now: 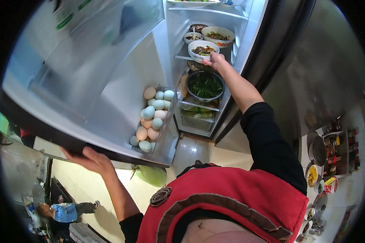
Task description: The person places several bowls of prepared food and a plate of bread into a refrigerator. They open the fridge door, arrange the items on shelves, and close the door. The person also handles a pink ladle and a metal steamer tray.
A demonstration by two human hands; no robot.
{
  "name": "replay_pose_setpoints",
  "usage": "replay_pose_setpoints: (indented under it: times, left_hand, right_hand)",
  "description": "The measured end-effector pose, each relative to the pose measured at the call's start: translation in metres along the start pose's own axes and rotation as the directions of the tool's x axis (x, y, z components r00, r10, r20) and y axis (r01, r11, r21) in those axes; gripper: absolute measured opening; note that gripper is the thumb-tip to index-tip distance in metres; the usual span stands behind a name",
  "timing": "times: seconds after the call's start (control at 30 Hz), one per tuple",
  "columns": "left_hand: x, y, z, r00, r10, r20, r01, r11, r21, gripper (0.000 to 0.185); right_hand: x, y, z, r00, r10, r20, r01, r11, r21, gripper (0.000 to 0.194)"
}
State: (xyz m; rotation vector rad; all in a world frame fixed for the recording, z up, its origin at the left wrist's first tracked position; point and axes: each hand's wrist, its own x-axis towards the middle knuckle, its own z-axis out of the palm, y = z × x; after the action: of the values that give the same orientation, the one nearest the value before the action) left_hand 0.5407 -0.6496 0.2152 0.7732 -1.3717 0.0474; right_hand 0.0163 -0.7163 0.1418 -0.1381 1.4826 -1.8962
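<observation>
My right hand (216, 60) grips the near rim of a white bowl of cooked food (203, 51) at the front edge of a refrigerator shelf. Behind it on that shelf stand a larger bowl of food (218, 37), a small bowl with a white spoon (192, 37) and a dark dish (198, 28). One shelf down sits a metal bowl of green leaves (205, 86). My left hand (92, 161) rests against the outer edge of the open refrigerator door (88, 133), fingers partly hidden behind it. Pale blue and beige eggs (149, 112) fill the door's lower bin.
A large pale green gourd or melon (150, 175) lies on the floor under the door. A small person in blue (65, 212) is at the lower left. The second refrigerator door (289, 70) is at right, with a counter of dishes, a lid and a jar rack (342, 152) beyond.
</observation>
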Motion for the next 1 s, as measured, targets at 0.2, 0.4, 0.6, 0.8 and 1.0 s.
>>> replay_pose_setpoints:
  times: [0.2, 0.4, 0.6, 0.8, 1.0]
  left_hand:
    - [-0.009, -0.001, 0.006, 0.997, 0.035, -0.063, -0.030, 0.997, 0.072, 0.066]
    - [-0.007, -0.002, -0.001, 0.996, 0.044, -0.081, -0.032, 0.988, 0.152, 0.073]
    - [0.004, 0.041, -0.014, 0.946, 0.286, -0.155, -0.287, 0.958, 0.015, 0.069]
    - [-0.049, 0.067, -0.008, 0.871, 0.488, -0.046, -0.468, 0.800, -0.375, 0.058]
    - [-0.109, 0.112, 0.019, 0.564, 0.641, 0.520, -0.029, 0.645, -0.764, 0.012]
  right_hand:
    - [0.052, 0.006, -0.006, 0.991, -0.075, -0.111, 0.078, 0.997, 0.029, 0.046]
    - [0.056, 0.028, -0.003, 0.990, -0.117, -0.080, 0.128, 0.979, 0.155, 0.037]
    - [-0.002, 0.050, -0.007, 0.996, -0.056, 0.071, 0.038, 0.969, 0.243, 0.044]
    - [-0.095, 0.069, -0.056, 0.947, 0.171, 0.273, -0.217, 0.964, 0.151, 0.024]
    - [-0.188, 0.111, -0.184, 0.948, 0.227, 0.223, -0.269, 0.946, 0.183, 0.016]
